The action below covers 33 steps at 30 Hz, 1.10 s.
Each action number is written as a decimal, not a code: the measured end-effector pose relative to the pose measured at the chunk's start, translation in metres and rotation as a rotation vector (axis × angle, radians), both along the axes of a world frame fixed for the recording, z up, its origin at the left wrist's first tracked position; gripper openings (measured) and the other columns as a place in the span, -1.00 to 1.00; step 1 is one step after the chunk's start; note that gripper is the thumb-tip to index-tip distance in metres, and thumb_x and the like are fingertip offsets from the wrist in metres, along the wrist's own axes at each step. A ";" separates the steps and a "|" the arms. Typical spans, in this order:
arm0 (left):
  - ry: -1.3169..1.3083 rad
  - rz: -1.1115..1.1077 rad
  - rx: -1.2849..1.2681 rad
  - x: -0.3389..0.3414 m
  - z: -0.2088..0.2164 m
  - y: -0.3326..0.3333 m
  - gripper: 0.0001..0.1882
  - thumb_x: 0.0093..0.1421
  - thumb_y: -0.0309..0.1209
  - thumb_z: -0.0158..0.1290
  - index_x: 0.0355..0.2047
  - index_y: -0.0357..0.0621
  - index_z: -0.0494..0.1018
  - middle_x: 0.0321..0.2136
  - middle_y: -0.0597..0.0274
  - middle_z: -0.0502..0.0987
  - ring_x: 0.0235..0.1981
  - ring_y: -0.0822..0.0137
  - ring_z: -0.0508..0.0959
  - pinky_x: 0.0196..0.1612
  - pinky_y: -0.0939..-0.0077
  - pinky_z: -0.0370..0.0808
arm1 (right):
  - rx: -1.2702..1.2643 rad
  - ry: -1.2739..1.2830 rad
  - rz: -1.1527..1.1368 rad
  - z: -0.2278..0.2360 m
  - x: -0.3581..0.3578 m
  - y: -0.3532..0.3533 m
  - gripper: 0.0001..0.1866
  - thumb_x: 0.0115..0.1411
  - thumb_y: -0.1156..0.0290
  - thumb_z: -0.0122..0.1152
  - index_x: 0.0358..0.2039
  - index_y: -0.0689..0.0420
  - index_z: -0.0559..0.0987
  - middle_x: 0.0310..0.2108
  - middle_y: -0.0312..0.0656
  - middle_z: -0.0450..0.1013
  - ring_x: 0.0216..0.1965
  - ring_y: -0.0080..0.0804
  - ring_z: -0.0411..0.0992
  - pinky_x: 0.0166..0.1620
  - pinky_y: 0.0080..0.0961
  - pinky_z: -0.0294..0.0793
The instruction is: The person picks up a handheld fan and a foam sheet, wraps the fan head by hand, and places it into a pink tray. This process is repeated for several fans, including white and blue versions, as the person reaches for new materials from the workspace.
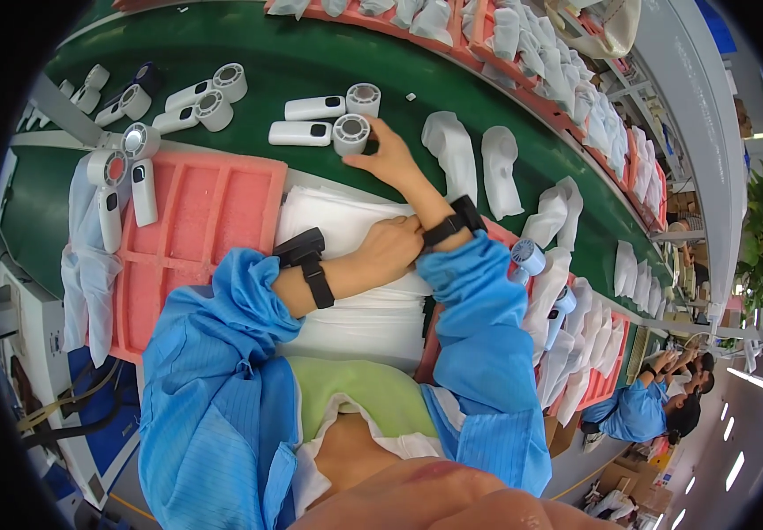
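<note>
My right hand (388,157) reaches over the green belt, thumb and fingers curved round the round head of a white handheld fan (302,133). Just behind that one lies a second white handheld fan (315,108). Below, my left hand (383,252) rests closed on a stack of thin white bags (355,327), its fingertips bunched beside my right wrist. Whether it pinches a bag is hidden.
A pink divided tray (196,221) sits to the left, two fans on its corner. More fans (194,115) lie farther left on the green belt (249,53). Bagged fans (452,155) stand to the right; pink trays of wrapped pieces (567,79) line the far side. People work at far right.
</note>
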<state>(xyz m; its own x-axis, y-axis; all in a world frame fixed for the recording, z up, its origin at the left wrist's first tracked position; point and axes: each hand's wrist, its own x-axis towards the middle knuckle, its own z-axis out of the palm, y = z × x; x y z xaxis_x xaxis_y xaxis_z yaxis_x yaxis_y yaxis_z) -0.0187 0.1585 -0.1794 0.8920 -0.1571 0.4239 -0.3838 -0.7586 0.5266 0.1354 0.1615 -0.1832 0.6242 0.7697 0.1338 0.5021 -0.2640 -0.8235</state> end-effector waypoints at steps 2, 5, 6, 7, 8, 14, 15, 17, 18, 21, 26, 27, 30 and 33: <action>-0.009 0.018 -0.023 0.002 -0.002 0.001 -0.75 -0.14 -0.36 0.29 -0.45 -0.16 0.50 -0.36 0.12 0.46 -0.31 0.11 0.52 -0.29 0.28 0.48 | 0.026 0.060 0.052 -0.001 0.004 0.005 -0.26 -0.23 0.34 0.52 0.04 0.17 0.46 -0.14 -0.12 0.49 -0.10 -0.31 0.48 -0.17 -0.48 0.51; -0.009 0.054 -0.067 -0.002 -0.006 0.001 -0.82 -0.06 -0.40 0.23 -0.43 -0.14 0.50 -0.35 0.16 0.47 -0.34 0.11 0.52 -0.33 0.27 0.48 | -0.102 0.201 0.054 0.018 -0.008 0.003 -0.27 -0.28 0.32 0.53 -0.03 0.19 0.46 -0.21 -0.16 0.50 -0.21 -0.39 0.48 -0.18 -0.49 0.48; 0.026 0.041 -0.076 -0.002 -0.004 0.002 -0.83 -0.06 -0.41 0.23 -0.44 -0.15 0.51 -0.36 0.16 0.48 -0.35 0.10 0.53 -0.33 0.28 0.48 | -0.107 0.205 0.046 0.026 -0.010 -0.003 -0.27 -0.28 0.32 0.53 -0.03 0.19 0.46 -0.21 -0.16 0.50 -0.21 -0.39 0.48 -0.18 -0.49 0.48; 0.060 0.026 -0.084 -0.001 -0.002 0.003 -0.84 -0.06 -0.43 0.22 -0.44 -0.17 0.51 -0.37 0.16 0.49 -0.36 0.10 0.53 -0.34 0.29 0.48 | -0.031 0.134 -0.003 0.038 -0.011 -0.015 -0.31 -0.27 0.36 0.53 -0.06 0.21 0.47 -0.23 -0.18 0.49 -0.25 -0.43 0.46 -0.19 -0.51 0.46; 0.086 0.006 -0.092 0.002 0.004 0.004 -0.84 -0.06 -0.44 0.21 -0.44 -0.18 0.52 -0.38 0.17 0.51 -0.37 0.09 0.53 -0.34 0.30 0.49 | 0.044 0.052 -0.056 0.056 -0.011 -0.029 -0.36 -0.25 0.40 0.54 -0.10 0.23 0.48 -0.25 -0.21 0.48 -0.29 -0.48 0.43 -0.19 -0.53 0.45; 0.359 -0.079 -0.400 0.015 0.034 0.048 -0.85 0.03 -0.43 0.21 -0.42 -0.24 0.54 -0.46 0.19 0.53 -0.47 0.25 0.53 -0.37 0.45 0.47 | 0.147 -0.110 -0.334 0.172 -0.034 -0.129 -0.33 -0.27 0.25 0.46 -0.12 0.24 0.42 -0.30 -0.25 0.44 -0.28 -0.50 0.42 -0.16 -0.56 0.40; 0.346 -0.102 -0.484 0.018 0.040 0.056 -0.85 0.06 -0.42 0.21 -0.40 -0.25 0.54 -0.47 0.22 0.54 -0.48 0.31 0.52 -0.38 0.50 0.46 | 0.165 -0.072 -0.332 0.184 -0.037 -0.150 -0.32 -0.27 0.26 0.44 -0.11 0.24 0.41 -0.27 -0.24 0.43 -0.27 -0.50 0.41 -0.15 -0.56 0.40; 0.334 -0.128 -0.561 0.021 0.050 0.068 -0.84 0.10 -0.41 0.20 -0.38 -0.25 0.54 -0.48 0.24 0.54 -0.49 0.37 0.52 -0.39 0.54 0.45 | 0.189 -0.034 -0.334 0.194 -0.043 -0.174 -0.32 -0.27 0.27 0.42 -0.10 0.25 0.39 -0.24 -0.22 0.43 -0.26 -0.50 0.41 -0.14 -0.56 0.39; 0.313 -0.129 -0.648 0.021 0.053 0.072 -0.85 0.11 -0.40 0.20 -0.37 -0.23 0.55 -0.51 0.26 0.55 -0.52 0.41 0.51 -0.43 0.55 0.43 | 0.246 -0.012 -0.266 0.196 -0.046 -0.181 -0.35 -0.28 0.33 0.40 -0.12 0.23 0.40 -0.22 -0.21 0.43 -0.25 -0.50 0.41 -0.14 -0.56 0.39; 0.267 -0.130 -0.817 0.020 0.069 0.082 -0.86 0.11 -0.39 0.19 -0.37 -0.19 0.57 -0.57 0.30 0.56 -0.57 0.48 0.50 -0.51 0.58 0.39 | 0.364 0.028 -0.129 0.199 -0.052 -0.184 -0.41 -0.31 0.45 0.37 -0.16 0.19 0.41 -0.19 -0.18 0.42 -0.23 -0.49 0.42 -0.12 -0.57 0.40; 0.280 -0.103 -1.242 0.002 0.098 0.083 -0.85 0.18 -0.40 0.17 -0.35 -0.25 0.54 -0.45 0.36 0.57 -0.48 0.54 0.48 -0.41 0.65 0.39 | 0.277 0.152 0.058 0.176 -0.062 -0.136 -0.32 -0.33 0.43 0.40 -0.09 0.22 0.40 -0.12 -0.16 0.38 -0.14 -0.44 0.39 -0.08 -0.50 0.37; 0.212 -0.101 -1.352 0.000 0.103 0.081 -0.84 0.20 -0.40 0.16 -0.34 -0.26 0.54 -0.42 0.35 0.57 -0.46 0.54 0.47 -0.38 0.64 0.39 | 0.204 0.086 0.049 0.171 -0.064 -0.126 -0.25 -0.33 0.39 0.43 -0.03 0.26 0.39 -0.13 -0.14 0.37 -0.14 -0.38 0.38 -0.09 -0.45 0.37; 0.158 -0.112 -1.524 -0.003 0.108 0.082 -0.85 0.22 -0.42 0.14 -0.32 -0.28 0.53 -0.36 0.34 0.57 -0.43 0.53 0.48 -0.33 0.62 0.40 | 0.113 -0.220 0.092 0.156 -0.070 -0.101 -0.19 -0.30 0.44 0.44 0.06 0.24 0.38 -0.13 -0.12 0.36 -0.12 -0.30 0.38 -0.10 -0.43 0.39; 0.194 -0.147 -1.654 -0.007 0.109 0.082 -0.87 0.24 -0.45 0.10 -0.31 -0.29 0.52 -0.31 0.33 0.57 -0.40 0.52 0.48 -0.29 0.60 0.41 | 0.044 -0.396 0.053 0.146 -0.085 -0.085 -0.15 -0.27 0.48 0.43 0.14 0.21 0.36 -0.13 -0.10 0.34 -0.11 -0.22 0.38 -0.10 -0.42 0.41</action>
<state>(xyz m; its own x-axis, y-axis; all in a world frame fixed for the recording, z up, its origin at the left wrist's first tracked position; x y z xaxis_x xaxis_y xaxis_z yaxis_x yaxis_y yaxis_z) -0.0259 0.2409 -0.0702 0.9669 0.2348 0.0997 -0.2339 0.6596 0.7143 0.0503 0.0766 -0.0372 0.4773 0.7878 0.3893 0.7949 -0.1982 -0.5735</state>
